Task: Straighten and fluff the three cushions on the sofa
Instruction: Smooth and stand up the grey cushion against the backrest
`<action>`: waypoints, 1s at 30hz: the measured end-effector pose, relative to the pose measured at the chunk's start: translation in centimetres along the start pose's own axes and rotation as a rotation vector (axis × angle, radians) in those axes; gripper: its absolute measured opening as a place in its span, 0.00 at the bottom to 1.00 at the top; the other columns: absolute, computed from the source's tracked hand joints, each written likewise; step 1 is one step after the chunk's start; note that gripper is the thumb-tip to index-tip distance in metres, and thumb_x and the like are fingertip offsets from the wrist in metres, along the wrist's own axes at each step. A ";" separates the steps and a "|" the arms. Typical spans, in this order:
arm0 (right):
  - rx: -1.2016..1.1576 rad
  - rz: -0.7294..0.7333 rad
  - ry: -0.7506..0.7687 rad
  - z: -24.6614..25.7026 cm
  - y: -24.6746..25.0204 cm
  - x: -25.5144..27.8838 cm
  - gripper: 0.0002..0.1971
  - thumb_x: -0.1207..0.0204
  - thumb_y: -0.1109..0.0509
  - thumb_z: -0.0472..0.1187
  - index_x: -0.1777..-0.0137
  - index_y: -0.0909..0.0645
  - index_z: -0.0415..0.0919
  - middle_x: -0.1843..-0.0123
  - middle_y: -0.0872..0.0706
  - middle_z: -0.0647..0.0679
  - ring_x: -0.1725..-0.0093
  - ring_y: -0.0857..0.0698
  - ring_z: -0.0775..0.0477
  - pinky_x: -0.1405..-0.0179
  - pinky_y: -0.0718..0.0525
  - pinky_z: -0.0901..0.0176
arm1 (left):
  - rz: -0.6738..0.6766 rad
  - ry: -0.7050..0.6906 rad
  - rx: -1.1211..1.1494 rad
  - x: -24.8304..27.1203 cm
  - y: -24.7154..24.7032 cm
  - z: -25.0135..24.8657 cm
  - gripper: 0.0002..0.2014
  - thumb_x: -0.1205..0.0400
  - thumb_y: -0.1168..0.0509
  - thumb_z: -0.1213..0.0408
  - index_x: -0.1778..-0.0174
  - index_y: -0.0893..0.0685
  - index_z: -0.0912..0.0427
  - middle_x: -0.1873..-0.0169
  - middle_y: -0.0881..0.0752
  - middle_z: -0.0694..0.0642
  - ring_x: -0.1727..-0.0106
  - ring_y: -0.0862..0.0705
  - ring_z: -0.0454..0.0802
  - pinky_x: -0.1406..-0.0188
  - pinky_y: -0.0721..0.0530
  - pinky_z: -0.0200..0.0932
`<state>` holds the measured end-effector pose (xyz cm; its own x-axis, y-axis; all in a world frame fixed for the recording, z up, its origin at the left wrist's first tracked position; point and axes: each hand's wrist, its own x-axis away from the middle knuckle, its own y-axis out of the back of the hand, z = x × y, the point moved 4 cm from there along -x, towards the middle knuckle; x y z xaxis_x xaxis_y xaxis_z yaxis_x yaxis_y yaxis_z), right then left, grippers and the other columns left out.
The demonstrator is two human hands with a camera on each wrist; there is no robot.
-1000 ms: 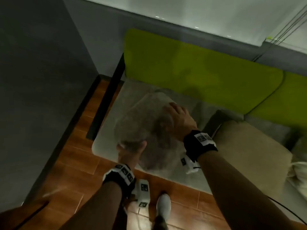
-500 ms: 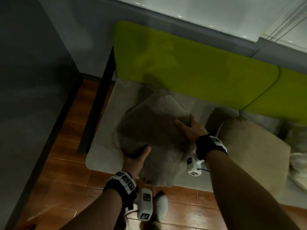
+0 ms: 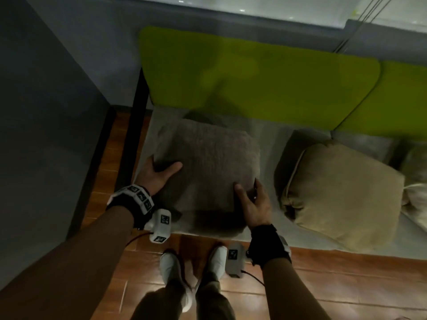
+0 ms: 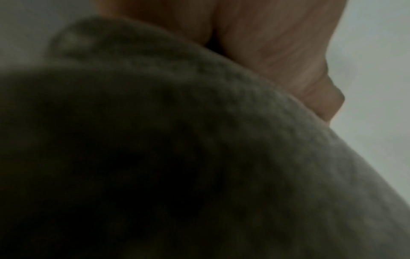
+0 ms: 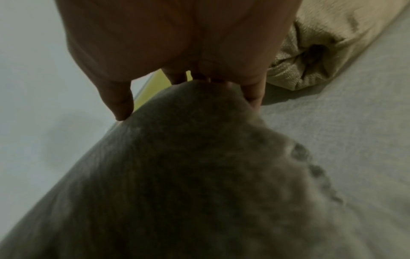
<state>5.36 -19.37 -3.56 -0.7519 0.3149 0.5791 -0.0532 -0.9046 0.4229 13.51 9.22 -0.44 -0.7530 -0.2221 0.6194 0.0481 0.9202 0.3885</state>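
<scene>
**A:** What takes up most of the head view?

**B:** The sofa [image 3: 265, 144]; its lime-green back runs from ten o'clock across to three o'clock, and the pale grey seat lies below it; wooden floor [image 3: 323, 280] fills the bottom, from six o'clock out to both sides.

**A:** And the cushions?

**B:** The grey fuzzy cushion [image 3: 208, 162] sits at the centre of the view, on the seat's left end, its near edge reaching the seat's front; the tan cushion [image 3: 342, 192] lies at three o'clock from it, apart, with bare seat between; a pale cushion [image 3: 416, 197] is cut off by the frame further right, touching the tan one.

**A:** Where are the hands?

**B:** The left hand [image 3: 157, 175] is at the grey cushion's nine o'clock edge, thumb on top and fingers out of sight beneath, clamped on that edge; the right hand [image 3: 254, 204] is at its four o'clock corner, thumb pressed onto the top face and fingers wrapped round the side; the right wrist view shows those fingers [image 5: 255, 94] curled over the corner, so both hands grip the same cushion.

**A:** Anything smaller?

**B:** Two pale shoes [image 3: 171, 264] on the floor at six o'clock.
</scene>
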 end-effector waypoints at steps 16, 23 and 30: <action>0.421 -0.100 0.459 2.4 0.2 0.3 0.22 0.17 0.30 0.53 0.25 0.22 0.49 0.30 0.23 0.42 0.33 0.20 0.37 0.36 0.16 0.37 | -0.013 0.048 0.048 -2.1 4.3 5.7 0.20 0.26 0.33 0.34 0.42 0.15 0.37 0.38 0.14 0.51 0.38 0.16 0.54 0.31 0.20 0.59; 0.219 -0.411 0.361 -4.8 -0.1 4.9 0.07 0.19 0.26 0.38 0.43 0.15 0.40 0.44 0.18 0.44 0.51 0.18 0.50 0.53 0.12 0.48 | 0.013 0.143 0.010 -0.4 6.3 13.9 0.04 0.15 0.36 0.68 0.51 0.17 0.57 0.48 0.12 0.64 0.52 0.13 0.58 0.51 0.13 0.55; 0.106 -0.196 -0.116 -11.1 -2.4 5.4 0.09 0.18 0.32 0.41 0.41 0.14 0.51 0.44 0.10 0.49 0.44 0.13 0.48 0.42 0.16 0.54 | 0.298 0.177 -0.083 1.2 2.2 16.0 0.12 0.14 0.45 0.78 0.57 0.20 0.62 0.59 0.16 0.59 0.56 0.17 0.55 0.62 0.15 0.41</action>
<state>-5.85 -18.67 -9.21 -0.6532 0.5175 0.5528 -0.1164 -0.7899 0.6020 2.22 16.19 -9.80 -0.5725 -0.0069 0.8199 0.3073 0.9253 0.2223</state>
